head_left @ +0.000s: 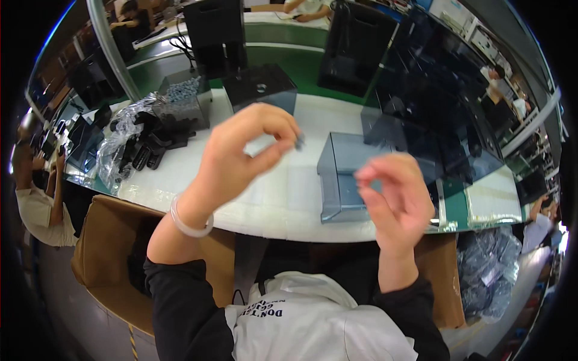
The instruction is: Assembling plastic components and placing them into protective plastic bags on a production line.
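Observation:
My left hand point(236, 151) is raised over the table, thumb and forefinger pinched on a small grey-blue piece point(299, 143). Its exact kind is too small to make out. To its right, my right hand point(400, 201) hovers at the near side of a see-through blue-tinted plastic box point(333, 157) and covers part of it. The fingers are curled toward the thumb; whatever they may hold is too small to see. Behind my left hand stands another tinted box with a black top point(256, 81). A clear bin holds many small grey-blue pieces point(183, 90).
Black plastic parts point(150, 141) lie on crumpled clear wrap point(114, 147) at the left. Dark tinted boxes point(427, 96) are stacked high at the right. Open cardboard boxes point(102, 253) flank me below the table edge, with bagged items point(489, 271) at the right. Other people work around.

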`<action>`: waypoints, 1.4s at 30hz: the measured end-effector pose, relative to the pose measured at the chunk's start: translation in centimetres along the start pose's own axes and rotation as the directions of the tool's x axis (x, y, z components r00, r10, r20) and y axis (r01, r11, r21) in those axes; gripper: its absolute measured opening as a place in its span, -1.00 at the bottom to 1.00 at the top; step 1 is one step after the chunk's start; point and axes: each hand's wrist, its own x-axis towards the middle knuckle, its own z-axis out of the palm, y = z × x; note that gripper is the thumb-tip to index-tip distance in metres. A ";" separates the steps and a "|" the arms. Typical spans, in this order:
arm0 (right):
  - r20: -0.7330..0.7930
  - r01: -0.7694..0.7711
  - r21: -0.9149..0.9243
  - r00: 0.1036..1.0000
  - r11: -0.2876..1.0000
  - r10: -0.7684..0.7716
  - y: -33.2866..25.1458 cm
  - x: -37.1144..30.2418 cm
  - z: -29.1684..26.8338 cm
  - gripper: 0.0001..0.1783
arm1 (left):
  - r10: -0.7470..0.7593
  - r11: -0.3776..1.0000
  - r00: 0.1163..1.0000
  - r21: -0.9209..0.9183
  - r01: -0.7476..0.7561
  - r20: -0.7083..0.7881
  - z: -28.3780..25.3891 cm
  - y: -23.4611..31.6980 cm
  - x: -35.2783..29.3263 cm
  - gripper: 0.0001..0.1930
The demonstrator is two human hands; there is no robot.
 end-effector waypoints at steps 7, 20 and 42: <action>0.188 -0.118 0.130 0.978 0.984 0.093 -2.4 2.9 2.5 -0.56 | 0.181 0.983 0.983 -0.003 -0.181 0.003 0.8 2.4 -0.8 -0.78; 0.162 -0.612 -0.355 0.704 0.707 0.691 2.5 5.9 -6.0 -0.85 | -0.092 0.880 0.827 0.343 0.329 -0.555 -8.9 1.4 -11.4 -0.89; 0.500 -0.137 -0.768 0.484 0.626 0.718 6.3 2.5 -8.1 -0.87 | -0.551 0.535 0.100 -0.259 0.804 -0.828 -17.2 2.4 -27.7 -0.74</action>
